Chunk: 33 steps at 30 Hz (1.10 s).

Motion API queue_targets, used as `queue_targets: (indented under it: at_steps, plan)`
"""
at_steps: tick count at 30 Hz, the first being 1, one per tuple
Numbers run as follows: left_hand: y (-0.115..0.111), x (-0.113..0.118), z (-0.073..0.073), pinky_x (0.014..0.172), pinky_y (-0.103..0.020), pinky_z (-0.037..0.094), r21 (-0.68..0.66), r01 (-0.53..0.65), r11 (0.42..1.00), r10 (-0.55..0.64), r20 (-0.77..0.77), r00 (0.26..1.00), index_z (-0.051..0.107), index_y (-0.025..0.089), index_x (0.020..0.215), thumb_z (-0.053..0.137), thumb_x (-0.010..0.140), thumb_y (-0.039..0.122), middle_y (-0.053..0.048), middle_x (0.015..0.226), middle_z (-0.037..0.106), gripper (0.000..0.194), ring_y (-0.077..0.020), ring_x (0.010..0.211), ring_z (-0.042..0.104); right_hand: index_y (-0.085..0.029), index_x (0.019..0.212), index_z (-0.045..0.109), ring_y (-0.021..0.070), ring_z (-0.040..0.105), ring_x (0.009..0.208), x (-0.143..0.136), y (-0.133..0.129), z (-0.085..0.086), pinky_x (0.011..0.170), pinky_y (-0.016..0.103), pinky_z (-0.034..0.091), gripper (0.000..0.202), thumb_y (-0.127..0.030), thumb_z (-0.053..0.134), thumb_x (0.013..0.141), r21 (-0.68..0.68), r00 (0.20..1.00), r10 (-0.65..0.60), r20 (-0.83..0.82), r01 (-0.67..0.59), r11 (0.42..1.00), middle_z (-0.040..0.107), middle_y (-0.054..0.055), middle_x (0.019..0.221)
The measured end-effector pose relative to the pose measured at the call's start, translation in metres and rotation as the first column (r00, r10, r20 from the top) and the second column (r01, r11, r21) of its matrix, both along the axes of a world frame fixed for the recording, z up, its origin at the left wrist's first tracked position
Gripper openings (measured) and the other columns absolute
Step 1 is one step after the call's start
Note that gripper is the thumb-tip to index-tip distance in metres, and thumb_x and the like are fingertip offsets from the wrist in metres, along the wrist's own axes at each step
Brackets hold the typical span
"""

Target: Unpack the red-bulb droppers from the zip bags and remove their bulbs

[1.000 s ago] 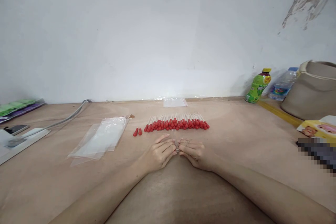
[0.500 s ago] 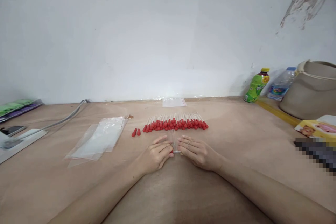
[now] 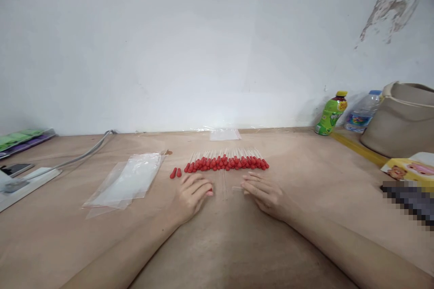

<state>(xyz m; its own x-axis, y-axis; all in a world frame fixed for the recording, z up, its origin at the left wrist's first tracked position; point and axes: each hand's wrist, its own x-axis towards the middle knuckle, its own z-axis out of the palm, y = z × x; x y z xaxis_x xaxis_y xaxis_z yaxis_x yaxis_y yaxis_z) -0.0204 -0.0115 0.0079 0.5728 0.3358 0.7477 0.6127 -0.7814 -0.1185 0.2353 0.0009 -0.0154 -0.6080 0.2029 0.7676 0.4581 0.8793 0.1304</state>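
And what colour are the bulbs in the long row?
The bulbs are red, clearest in the head view.

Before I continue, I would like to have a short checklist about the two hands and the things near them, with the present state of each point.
1. Left hand holds a red piece at the fingertips: ok.
2. Right hand pinches a clear piece: ok.
3. Thin clear tubes lie between the hands, apart from both: ok.
4. Exact number of these tubes: cannot tell.
5. Red bulbs all in one group: not ok; two loose red bulbs lie apart, to the left.
6. Plastic bags away from both hands: ok.
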Motion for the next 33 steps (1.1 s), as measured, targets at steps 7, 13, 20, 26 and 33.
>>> queue_targets:
  at_steps: [7,13,20,26,33]
  plan:
    - [0.036,-0.059,0.039,0.067,-0.033,0.046,-0.337,-0.495,0.801,0.573,0.189,0.798,0.063,0.017,0.089,0.043,0.083,0.027,-0.009,0.085,0.056,0.023,-0.0216,0.082,0.054,-0.015,0.11,0.054,0.0168,0.055,0.072,-0.006,0.006,-0.005,0.067,0.031,0.046,0.03,-0.016,0.037,0.085,-0.347,0.953,-0.288,-0.091,0.241,0.906,0.06,0.008,0.079]
    - [0.052,-0.095,0.042,0.062,-0.037,0.043,-0.533,-0.653,0.538,0.744,-0.064,0.665,0.063,0.022,0.087,0.043,0.081,0.029,-0.007,0.073,0.063,0.022,-0.0249,0.071,0.059,-0.016,0.087,0.055,0.0155,0.054,0.069,-0.027,0.009,0.007,0.063,0.026,0.04,0.015,-0.014,0.042,0.08,-0.418,0.954,-0.294,-0.05,0.247,0.874,0.061,0.004,0.075]
    - [0.059,-0.09,0.016,0.067,-0.032,0.043,-0.552,-0.691,0.467,0.767,-0.136,0.627,0.06,0.017,0.095,0.044,0.078,0.031,-0.007,0.077,0.066,0.027,-0.0232,0.075,0.061,-0.015,0.066,0.054,0.0146,0.045,0.059,-0.046,0.016,0.004,0.059,0.027,0.03,0.016,-0.012,0.042,0.077,-0.105,0.949,-0.31,0.057,0.314,0.943,0.054,0.004,0.061]
    - [0.061,-0.088,0.012,0.068,-0.027,0.043,-0.545,-0.687,0.48,0.749,-0.153,0.645,0.06,0.018,0.089,0.037,0.082,0.035,-0.005,0.081,0.067,0.03,-0.0213,0.079,0.062,-0.015,0.065,0.054,0.0145,0.043,0.059,-0.051,0.016,0.0,0.06,0.026,0.03,0.019,-0.012,0.042,0.079,-0.103,0.943,-0.328,0.06,0.333,0.937,0.053,0.004,0.061]
    - [0.056,-0.09,0.012,0.063,-0.029,0.042,-0.528,-0.682,0.507,0.75,-0.12,0.651,0.06,0.02,0.091,0.034,0.084,0.034,-0.004,0.075,0.067,0.031,-0.0232,0.073,0.062,-0.015,0.079,0.058,0.0172,0.048,0.069,-0.054,0.007,0.005,0.065,0.028,0.035,0.014,-0.023,0.047,0.079,-0.295,0.963,-0.257,0.085,0.271,0.916,0.056,0.006,0.071]
